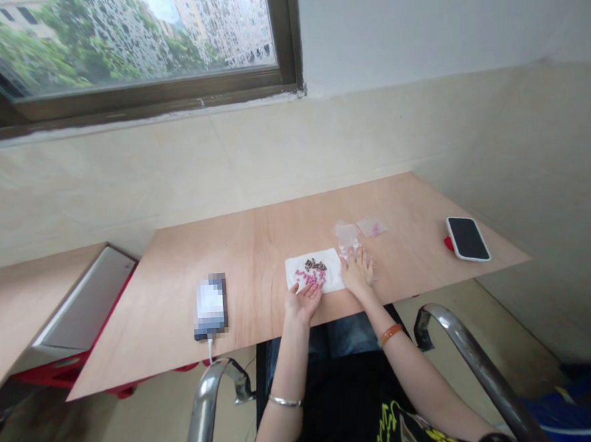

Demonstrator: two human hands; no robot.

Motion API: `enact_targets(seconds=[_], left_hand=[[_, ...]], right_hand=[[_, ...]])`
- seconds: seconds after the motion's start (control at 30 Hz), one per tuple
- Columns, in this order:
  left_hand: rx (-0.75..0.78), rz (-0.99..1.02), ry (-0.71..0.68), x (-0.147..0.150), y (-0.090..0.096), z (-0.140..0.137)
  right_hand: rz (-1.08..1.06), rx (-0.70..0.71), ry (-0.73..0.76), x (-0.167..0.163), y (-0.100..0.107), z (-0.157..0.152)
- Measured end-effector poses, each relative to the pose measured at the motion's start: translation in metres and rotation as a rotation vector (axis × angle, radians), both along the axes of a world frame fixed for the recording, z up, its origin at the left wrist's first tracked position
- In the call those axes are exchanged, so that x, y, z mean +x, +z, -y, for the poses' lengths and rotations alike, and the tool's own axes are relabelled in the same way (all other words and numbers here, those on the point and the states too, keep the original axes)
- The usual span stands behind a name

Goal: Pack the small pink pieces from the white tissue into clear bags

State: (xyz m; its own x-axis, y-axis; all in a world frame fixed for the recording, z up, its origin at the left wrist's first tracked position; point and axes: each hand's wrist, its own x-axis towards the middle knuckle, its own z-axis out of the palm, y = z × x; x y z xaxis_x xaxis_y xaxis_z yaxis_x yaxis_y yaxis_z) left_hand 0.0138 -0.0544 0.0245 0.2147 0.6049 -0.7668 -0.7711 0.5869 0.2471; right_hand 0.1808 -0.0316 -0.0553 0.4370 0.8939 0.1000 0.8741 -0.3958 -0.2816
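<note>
On the table lies a white sheet [333, 262], paper or cloth, with a cluster of small brown pieces [315, 265] and several small pink bead-like pieces [306, 278] scattered nearer me. My left hand [303, 304] rests palm up at the sheet's near edge, fingers stretched out by the pink pieces. Whether a tiny piece lies on its fingers is too small to tell. My right hand [359, 270] is flat, palm down, fingers spread at the sheet's right edge. Its fingertips reach a clear plastic bag [347, 234], which they partly cover. Just beyond is another small clear bag [373, 227] with pinkish contents.
A blurred phone-like device [210, 306] with a white cable [210, 349] lies on the left of the wooden table [248, 270]. At the right sits a white-edged phone [468, 239] over something red. Metal chair armrests [463, 337] flank me; wall and window stand behind.
</note>
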Motion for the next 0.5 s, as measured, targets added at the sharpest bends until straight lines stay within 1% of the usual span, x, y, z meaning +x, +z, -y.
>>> enact_targets(seconds=[0.23,0.4,0.5], left_hand=[[0.038,0.020,0.028,-0.001,0.004,0.002],[0.059,0.035,0.002,-0.005,0.008,0.004],[0.094,0.041,0.014,-0.008,0.011,0.004]], right_hand=[[-0.007,0.010,0.003,0.001,0.001,0.001],[-0.015,0.033,0.014,0.004,-0.002,0.003],[-0.042,0.064,0.015,0.010,0.002,0.005]])
